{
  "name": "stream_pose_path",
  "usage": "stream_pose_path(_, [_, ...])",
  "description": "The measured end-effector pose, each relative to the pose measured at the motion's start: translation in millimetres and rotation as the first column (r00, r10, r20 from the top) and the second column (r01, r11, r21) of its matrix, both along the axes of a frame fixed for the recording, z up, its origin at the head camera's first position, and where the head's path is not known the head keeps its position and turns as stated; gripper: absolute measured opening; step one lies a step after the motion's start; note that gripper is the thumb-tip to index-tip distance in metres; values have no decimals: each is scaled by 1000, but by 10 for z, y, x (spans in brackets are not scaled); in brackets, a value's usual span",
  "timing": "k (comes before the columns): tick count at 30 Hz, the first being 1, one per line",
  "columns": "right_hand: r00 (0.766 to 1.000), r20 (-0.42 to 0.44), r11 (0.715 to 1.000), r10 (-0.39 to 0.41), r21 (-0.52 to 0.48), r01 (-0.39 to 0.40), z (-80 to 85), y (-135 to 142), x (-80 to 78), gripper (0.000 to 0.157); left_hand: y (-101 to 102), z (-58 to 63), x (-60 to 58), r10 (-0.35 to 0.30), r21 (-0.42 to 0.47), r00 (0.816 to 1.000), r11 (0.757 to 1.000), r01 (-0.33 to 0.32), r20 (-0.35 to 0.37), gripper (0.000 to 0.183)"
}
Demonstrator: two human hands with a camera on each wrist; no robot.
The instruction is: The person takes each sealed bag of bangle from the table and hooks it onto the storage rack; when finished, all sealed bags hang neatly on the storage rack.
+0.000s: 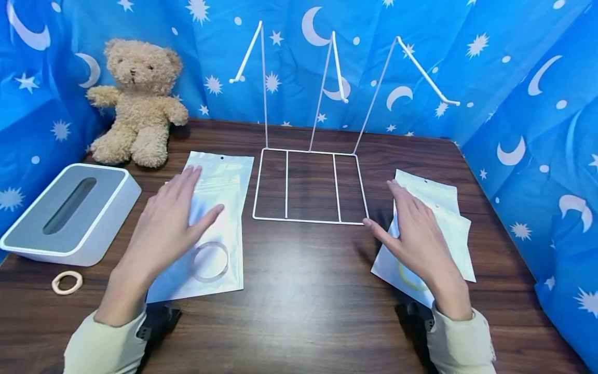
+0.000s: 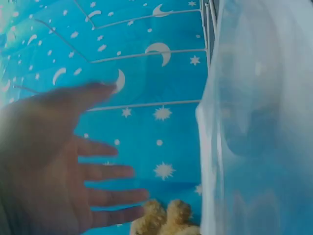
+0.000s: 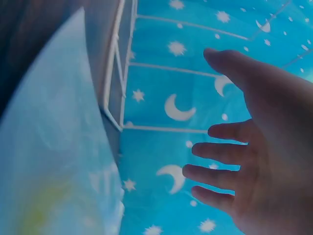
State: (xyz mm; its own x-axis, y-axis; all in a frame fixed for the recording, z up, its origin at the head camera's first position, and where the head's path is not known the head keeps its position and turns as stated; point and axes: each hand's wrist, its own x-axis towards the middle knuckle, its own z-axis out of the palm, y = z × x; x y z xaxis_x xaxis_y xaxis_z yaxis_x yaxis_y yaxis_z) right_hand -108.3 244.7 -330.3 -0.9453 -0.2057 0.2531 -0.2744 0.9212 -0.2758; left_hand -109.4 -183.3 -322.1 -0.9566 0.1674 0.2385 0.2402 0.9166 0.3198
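My left hand (image 1: 165,223) hovers with straight fingers over two overlapping white zip pouches (image 1: 224,195) on the left of the table. A clear ring (image 1: 227,259) shows at the nearer pouch. On the right, my right hand (image 1: 418,234) is spread above a second pair of white pouches (image 1: 460,244), where part of a yellow ring (image 1: 407,279) shows past the wrist. Both wrist views show the palms holding nothing, the left hand (image 2: 58,166) and right hand (image 3: 264,156) held apart from the pouches. Between them stands a white wire rack (image 1: 310,222) with three hooked arms.
A tan teddy bear (image 1: 140,104) sits at the back left. In front of it is a white tissue box (image 1: 112,223) with a grey top, and a wooden ring (image 1: 67,282) lies nearby. Blue curtains (image 1: 289,57) with moons and stars enclose the table (image 1: 308,311).
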Motion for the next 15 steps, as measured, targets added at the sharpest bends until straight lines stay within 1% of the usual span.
stream_pose_path(3, [999,38,998,33,-45,-31,-54,-55,-71,91,-107,-48,25,106,56,994,993,-108,33,82])
stream_pose_path(6, [995,83,998,54,-36,-51,-124,-88,-150,90,-187,-109,45,208,64,974,975,-214,94,79])
stream_pose_path(8, [992,112,998,56,-29,-53,-169,-93,-191,90,-219,-150,43,257,53,957,963,-266,131,77])
stream_pose_path(11, [986,159,998,57,-35,-52,-234,-72,-235,92,-251,-187,37,297,35,939,951,-307,175,77])
stream_pose_path(15, [974,217,996,66,-70,-52,-315,-44,-297,95,-301,-224,31,310,15,925,947,-321,221,82])
